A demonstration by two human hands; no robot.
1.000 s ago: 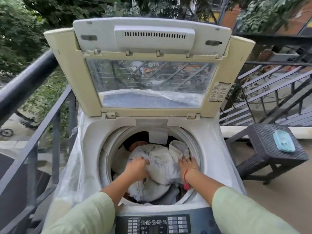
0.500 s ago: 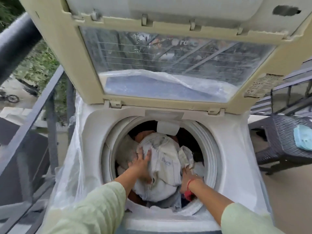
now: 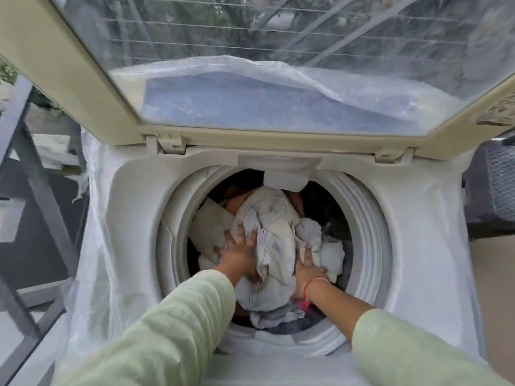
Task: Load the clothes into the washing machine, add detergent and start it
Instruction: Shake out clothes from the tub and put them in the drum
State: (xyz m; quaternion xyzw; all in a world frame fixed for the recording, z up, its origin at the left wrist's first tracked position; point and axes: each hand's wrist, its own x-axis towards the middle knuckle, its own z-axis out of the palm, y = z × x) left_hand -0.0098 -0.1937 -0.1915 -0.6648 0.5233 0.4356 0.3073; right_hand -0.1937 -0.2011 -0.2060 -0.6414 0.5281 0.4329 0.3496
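Head view: top-load washing machine (image 3: 133, 218) w/ its lid (image 3: 55, 65) tipped up at the far side, wires & trees showing through the pane. The clothes (image 3: 270, 215) are inside the drum, a heap of whitish & grey cloth filling the middle of the round opening (image 3: 365, 232). Both arms, in pale green sleeves (image 3: 167, 330), reach in from the near edge. Left grip (image 3: 239, 253) is released: fingers spread flat, pressing on the left part of the heap. Right grip (image 3: 308, 270) lies on the right part w/ fingertips buried under a fold, so can't tell if it pinches cloth or just pushes. Red thread (image 3: 310, 285) round the right wrist. A clear plastic sheet (image 3: 94, 246) drapes the machine's sides. Grey railing (image 3: 36, 185) stands to the left. A dark woven stool (image 3: 498, 185) is to the right, partly cut off.
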